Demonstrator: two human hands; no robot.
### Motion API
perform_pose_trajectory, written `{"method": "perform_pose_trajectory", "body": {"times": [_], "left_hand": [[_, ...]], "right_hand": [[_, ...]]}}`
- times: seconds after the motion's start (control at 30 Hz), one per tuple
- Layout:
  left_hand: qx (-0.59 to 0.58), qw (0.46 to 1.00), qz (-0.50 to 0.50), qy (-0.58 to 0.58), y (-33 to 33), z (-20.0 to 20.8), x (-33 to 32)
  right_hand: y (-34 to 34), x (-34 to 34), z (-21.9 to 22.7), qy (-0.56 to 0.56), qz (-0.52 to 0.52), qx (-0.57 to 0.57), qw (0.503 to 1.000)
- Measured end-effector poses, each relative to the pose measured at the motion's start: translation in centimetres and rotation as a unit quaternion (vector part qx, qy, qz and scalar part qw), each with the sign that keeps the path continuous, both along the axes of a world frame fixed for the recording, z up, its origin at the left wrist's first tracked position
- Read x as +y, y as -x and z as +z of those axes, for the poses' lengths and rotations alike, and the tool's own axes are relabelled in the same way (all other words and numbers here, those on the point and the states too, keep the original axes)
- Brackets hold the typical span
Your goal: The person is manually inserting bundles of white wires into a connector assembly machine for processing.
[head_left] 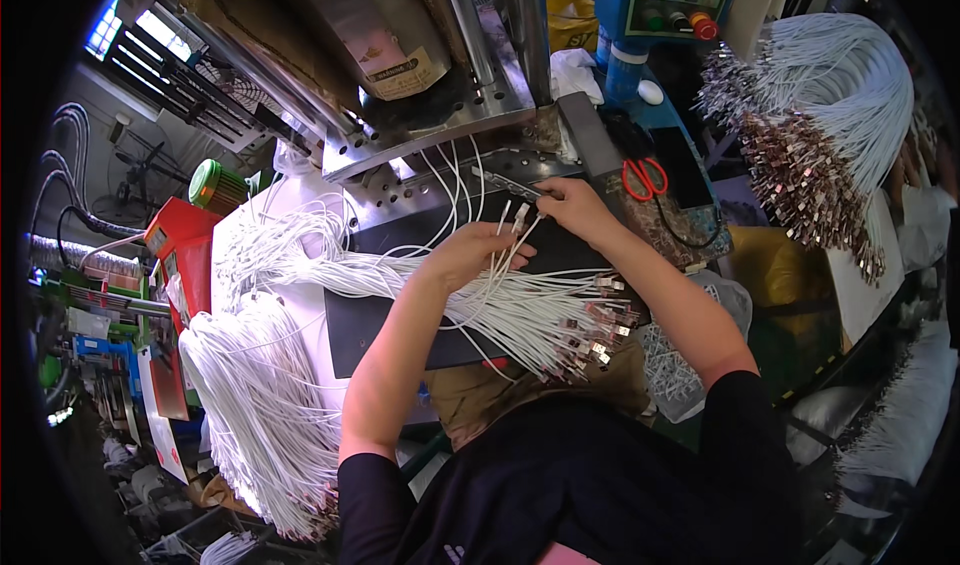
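White cables [515, 310], left fingers [522, 253] partly hidden

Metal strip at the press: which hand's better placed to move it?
Right, probably: the right hand is at the metal strip; the left hand sits farther back, holding white cables.

White cables [500, 310] lie heaped on a pale table [310, 325] and stretch across a black board [345, 337].

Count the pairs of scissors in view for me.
1: the scissors with red-orange handles, lying beyond the right hand and off to its right. More could be hidden under the white cables or among the clutter.
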State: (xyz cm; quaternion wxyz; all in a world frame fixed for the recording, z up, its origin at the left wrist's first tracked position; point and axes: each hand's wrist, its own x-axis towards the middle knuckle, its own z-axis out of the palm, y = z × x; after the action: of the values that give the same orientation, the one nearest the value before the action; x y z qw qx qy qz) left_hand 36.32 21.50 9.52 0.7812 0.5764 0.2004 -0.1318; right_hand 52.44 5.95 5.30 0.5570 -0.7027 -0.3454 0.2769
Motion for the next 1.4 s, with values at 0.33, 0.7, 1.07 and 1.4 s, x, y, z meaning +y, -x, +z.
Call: {"method": "perform_pose_trajectory", "body": {"times": [0.33, 0.7, 1.07, 1.4], "left_hand": [[0.025, 0.992, 0.024, -0.119, 0.4, -0.6, 0.5], [-0.022, 0.991, 0.078, -0.104, -0.5, -1.2, -1.0], [0.006, 0.992, 0.096, -0.087, -0.3, -1.5, 1.1], [-0.011, 0.984, 0.145, -0.101, -0.6, -0.2, -0.2]], "right_hand": [[-0.3, 0.0, 0.0, 0.016, -0.002, 0.023, 1.000], [0.7, -0.6, 1.4, 0.040, 0.046, -0.026, 0.998], [-0.7, -1.7, 1.1, 0.043, -0.012, -0.029, 0.999], [-0.6, -2.1, 1.6, 0.070, 0.052, -0.023, 0.996]]}}
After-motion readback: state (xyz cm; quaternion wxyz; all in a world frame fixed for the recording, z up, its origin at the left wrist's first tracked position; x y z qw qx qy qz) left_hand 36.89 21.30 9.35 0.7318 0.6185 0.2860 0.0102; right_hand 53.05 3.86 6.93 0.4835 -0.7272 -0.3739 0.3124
